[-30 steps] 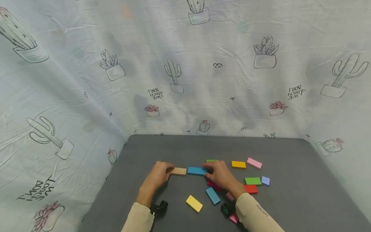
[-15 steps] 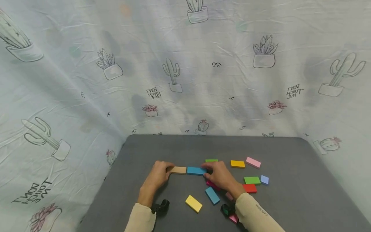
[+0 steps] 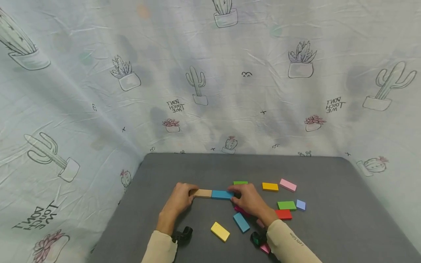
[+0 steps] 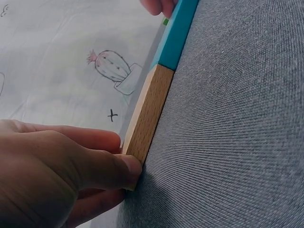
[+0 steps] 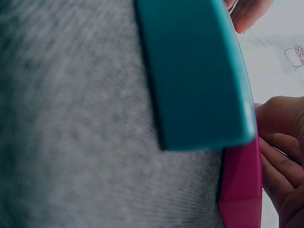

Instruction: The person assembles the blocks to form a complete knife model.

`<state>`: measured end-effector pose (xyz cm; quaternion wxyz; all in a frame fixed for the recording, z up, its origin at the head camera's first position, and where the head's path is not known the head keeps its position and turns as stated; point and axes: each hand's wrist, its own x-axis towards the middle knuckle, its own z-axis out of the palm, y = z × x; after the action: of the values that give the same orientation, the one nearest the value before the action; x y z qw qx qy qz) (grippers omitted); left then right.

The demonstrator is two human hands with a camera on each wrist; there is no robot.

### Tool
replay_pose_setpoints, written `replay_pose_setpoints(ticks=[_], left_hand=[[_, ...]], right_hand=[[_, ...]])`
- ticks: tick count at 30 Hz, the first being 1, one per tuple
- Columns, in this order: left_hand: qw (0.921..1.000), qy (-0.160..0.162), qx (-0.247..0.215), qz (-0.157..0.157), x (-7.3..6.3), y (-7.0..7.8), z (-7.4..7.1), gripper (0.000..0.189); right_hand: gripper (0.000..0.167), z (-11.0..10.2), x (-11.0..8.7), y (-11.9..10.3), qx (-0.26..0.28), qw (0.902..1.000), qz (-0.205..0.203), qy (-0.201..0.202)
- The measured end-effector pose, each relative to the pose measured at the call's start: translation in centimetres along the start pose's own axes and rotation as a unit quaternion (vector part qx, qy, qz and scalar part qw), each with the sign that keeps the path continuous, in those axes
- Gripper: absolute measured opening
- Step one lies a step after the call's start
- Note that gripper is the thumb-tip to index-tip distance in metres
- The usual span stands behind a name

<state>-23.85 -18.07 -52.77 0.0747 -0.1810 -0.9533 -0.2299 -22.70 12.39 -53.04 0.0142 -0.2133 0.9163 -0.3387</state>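
Note:
A natural wood block [image 3: 203,193] and a blue block [image 3: 222,194] lie end to end on the grey table, their ends meeting in the left wrist view. My left hand [image 3: 179,197] pinches the outer end of the wood block [image 4: 148,111] between thumb and fingers. At the opposite end, my right hand [image 3: 249,198] pinches the blue block, thumb on the near side and fingers on the far side. In the right wrist view, another blue block [image 5: 199,80] and a magenta block [image 5: 241,185] stand in front of the right hand [image 5: 285,142] and hide what it grips.
Near the right forearm lie a second blue block [image 3: 241,222], a magenta block [image 3: 241,210] and a pink block [image 3: 265,248]. A yellow block [image 3: 220,231] lies in front. Further right are green [image 3: 287,205], red [image 3: 284,214], orange [image 3: 270,187] and light pink [image 3: 288,185] blocks. A cactus-print curtain [image 3: 223,91] surrounds the table.
The small gap between the wood block and the blue block has closed, as the right hand slid the blue block slightly left. The left hand holds its place.

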Motion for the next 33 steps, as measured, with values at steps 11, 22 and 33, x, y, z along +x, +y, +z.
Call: replay_pose_setpoints(ticks=[11, 22, 33], left_hand=[[0.9998, -0.01, -0.005, -0.013, -0.2, 0.2, -0.1, 0.029], [0.9999, -0.008, 0.002, -0.014, -0.1, 0.3, -0.3, 0.026], [0.9999, -0.009, -0.003, -0.012, -0.2, 0.3, -0.3, 0.026]], right_hand=[[0.037, 0.1, 0.2, 0.0, -0.006, 1.0, -0.006, -0.003], [0.037, -1.7, 0.6, 0.0, -0.052, 0.9979, -0.039, -0.004], [0.038, -5.8, 1.1, 2.7, -0.041, 0.9982, -0.008, 0.043]])
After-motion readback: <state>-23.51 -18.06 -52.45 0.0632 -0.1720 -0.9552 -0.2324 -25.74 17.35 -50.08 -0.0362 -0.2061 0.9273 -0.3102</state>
